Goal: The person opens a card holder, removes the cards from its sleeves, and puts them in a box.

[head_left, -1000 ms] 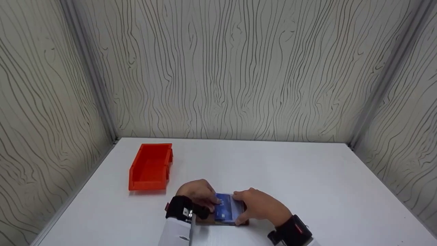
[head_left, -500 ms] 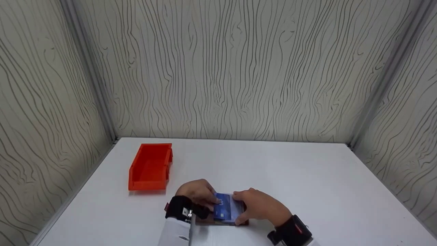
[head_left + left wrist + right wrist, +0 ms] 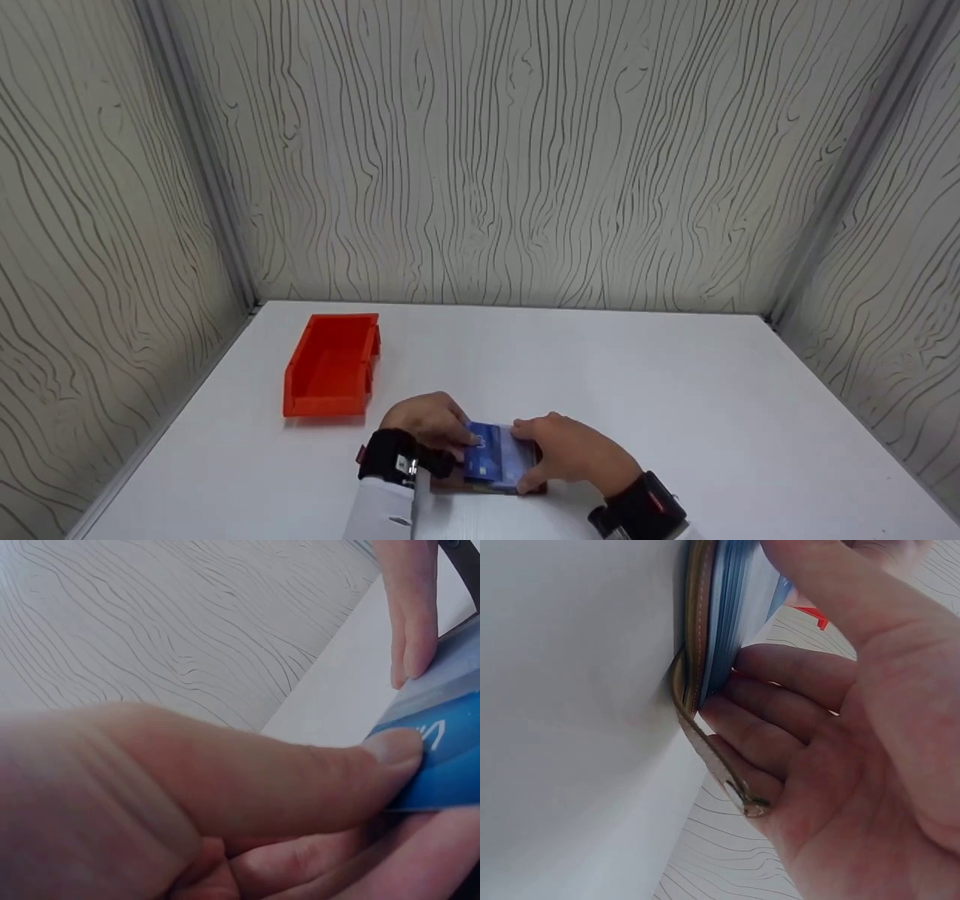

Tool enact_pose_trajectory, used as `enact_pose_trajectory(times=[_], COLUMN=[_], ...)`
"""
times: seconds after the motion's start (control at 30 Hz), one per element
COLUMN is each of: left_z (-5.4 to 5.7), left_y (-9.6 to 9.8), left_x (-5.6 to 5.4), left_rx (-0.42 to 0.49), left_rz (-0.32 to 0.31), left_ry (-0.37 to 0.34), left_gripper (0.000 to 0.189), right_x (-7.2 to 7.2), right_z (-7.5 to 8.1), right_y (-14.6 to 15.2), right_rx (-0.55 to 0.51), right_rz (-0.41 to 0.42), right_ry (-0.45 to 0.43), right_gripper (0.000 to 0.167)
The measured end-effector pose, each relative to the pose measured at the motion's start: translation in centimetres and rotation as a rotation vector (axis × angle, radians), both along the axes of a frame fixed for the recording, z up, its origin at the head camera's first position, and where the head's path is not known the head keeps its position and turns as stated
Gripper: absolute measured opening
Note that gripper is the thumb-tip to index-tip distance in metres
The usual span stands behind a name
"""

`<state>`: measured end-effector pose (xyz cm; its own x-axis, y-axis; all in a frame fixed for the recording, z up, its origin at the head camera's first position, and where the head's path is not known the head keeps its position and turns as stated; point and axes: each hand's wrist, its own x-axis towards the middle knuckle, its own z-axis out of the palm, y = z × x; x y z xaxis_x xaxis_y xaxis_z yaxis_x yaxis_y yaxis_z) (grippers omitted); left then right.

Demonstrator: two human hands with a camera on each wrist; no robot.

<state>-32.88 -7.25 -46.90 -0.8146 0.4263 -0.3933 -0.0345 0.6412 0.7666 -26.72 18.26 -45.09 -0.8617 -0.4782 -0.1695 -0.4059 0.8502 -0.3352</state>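
An open card holder [image 3: 517, 456] with a brown cover and clear plastic sleeves lies near the table's front edge. My left hand [image 3: 427, 420] pinches a blue card [image 3: 482, 454] between thumb and fingers; the left wrist view shows the thumb on the face of the card [image 3: 450, 776]. The card overlaps the sleeves' left part. My right hand [image 3: 576, 454] grips the card holder from the right, thumb at the near edge and fingers at the far edge. In the right wrist view, the stacked sleeves [image 3: 727, 607] stand beside the stitched brown cover [image 3: 697, 630], and a strap [image 3: 709, 757] sticks out.
A red plastic bin [image 3: 330, 367] stands at the back left of the white table [image 3: 637, 367]. Wood-patterned panels [image 3: 480, 150] enclose the table at the back and both sides. Each wrist wears a black band [image 3: 645, 506] with a camera.
My left hand and the blue card have shifted slightly left, showing more of the clear sleeve. The right hand stays in place on the card holder.
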Motion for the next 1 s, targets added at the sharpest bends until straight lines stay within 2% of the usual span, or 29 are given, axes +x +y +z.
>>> enact_pose_trajectory(times=[0.13,0.37,0.67,0.83,1.0], left_z=[0.0,0.1,0.4,1.3,2.1], left_y=[-0.3,-0.9,-1.8,-2.4,-2.7], left_x=[0.0,0.0,0.2,0.3,0.4], left_rx=[0.021,0.023,0.030,0.069,0.087], left_rz=[-0.004,0.030,0.058,0.083,0.135], left_ry=[-0.009,-0.018,-0.024,-0.017,-0.030], left_gripper=[0.024,0.028,0.035,0.037,0.045], right_x=[0.0,0.1,0.0,0.0,-0.1], right_z=[0.1,0.3,-0.1,0.0,0.0], right_y=[-0.1,-0.2,-0.1,-0.2,-0.1], right_rx=[0.001,0.004,0.006,0.013,0.016], right_rz=[-0.005,-0.021,0.006,0.000,0.018], right_ry=[-0.010,-0.029,0.009,-0.001,0.008], right_gripper=[0.080,0.081,0.079,0.078,0.074])
